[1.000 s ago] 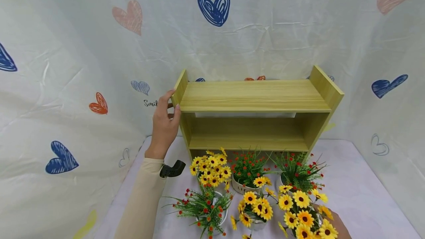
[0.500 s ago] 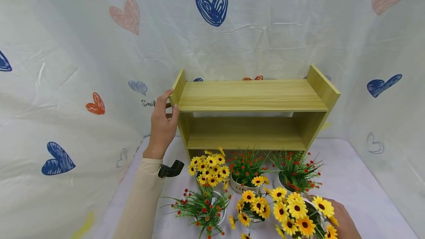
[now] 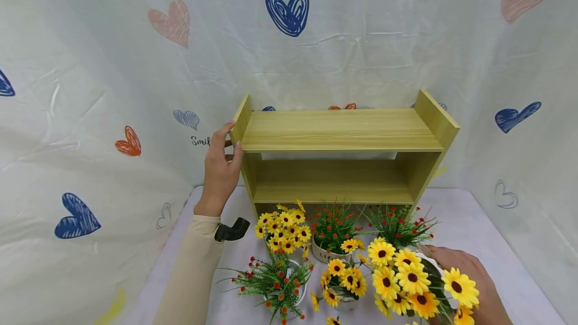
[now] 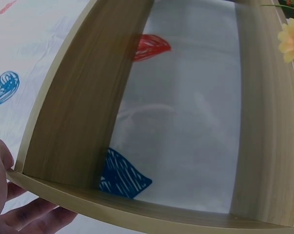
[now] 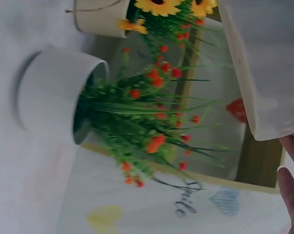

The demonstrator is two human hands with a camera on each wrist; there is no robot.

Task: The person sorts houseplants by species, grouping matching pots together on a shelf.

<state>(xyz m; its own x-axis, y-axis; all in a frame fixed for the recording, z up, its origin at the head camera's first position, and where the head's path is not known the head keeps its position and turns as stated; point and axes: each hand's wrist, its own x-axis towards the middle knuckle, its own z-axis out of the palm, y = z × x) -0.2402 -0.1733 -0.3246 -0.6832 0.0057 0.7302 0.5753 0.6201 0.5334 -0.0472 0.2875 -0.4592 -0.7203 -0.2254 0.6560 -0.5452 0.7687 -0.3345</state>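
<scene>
My left hand holds the upper left side panel of a two-tier wooden shelf; in the left wrist view its fingers lie around the panel's outer edge. At the lower right, my right hand grips a white pot of yellow artificial daisies, held above the table. In the head view the blooms cover most of that pot. Its underside is out of sight, and only a thumb and finger of the right hand show in the right wrist view.
Several potted artificial plants stand before the shelf: yellow daisies, red-flowered grass, another red-flowered grass, one at front left, and more daisies. A heart-printed curtain hangs behind the pale table.
My right hand has lifted the daisy pot and shifted it slightly to the right. The left hand keeps its hold on the shelf, and the head view has shifted a little.
</scene>
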